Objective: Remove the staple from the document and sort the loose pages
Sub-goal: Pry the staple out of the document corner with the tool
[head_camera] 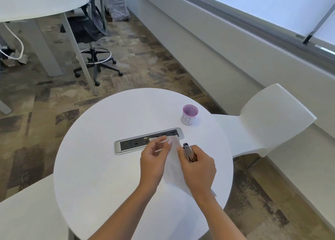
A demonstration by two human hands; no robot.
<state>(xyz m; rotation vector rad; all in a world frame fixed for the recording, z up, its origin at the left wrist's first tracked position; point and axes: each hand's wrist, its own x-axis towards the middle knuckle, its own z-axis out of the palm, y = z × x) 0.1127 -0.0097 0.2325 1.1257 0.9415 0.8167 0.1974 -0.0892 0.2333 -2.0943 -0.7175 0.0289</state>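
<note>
head view: your left hand (pixel 154 161) pinched the top corner of the document (pixel 173 164) on the round white table (pixel 101 167), by the socket panel (pixel 134 144). your right hand (pixel 198 170) gripped a metal staple remover (pixel 188 152) against the paper's edge. a pink-rimmed cup (pixel 189 115) stood apart.

Round white table (pixel 99 167), patchy carpet (pixel 145 49) (bright window (pixel 253 4))

Both bare forearms extend from the near edge and converge over the worktop (pixel 101 167). The left grip (pixel 154 161) has its palm turned inward, thumb and fingers pinching the top corner of the pages (pixel 173 167). The right grip (pixel 198 169) has its fingers curled round a metal tool (pixel 188 153), thumb tip resting on the pages.
</note>
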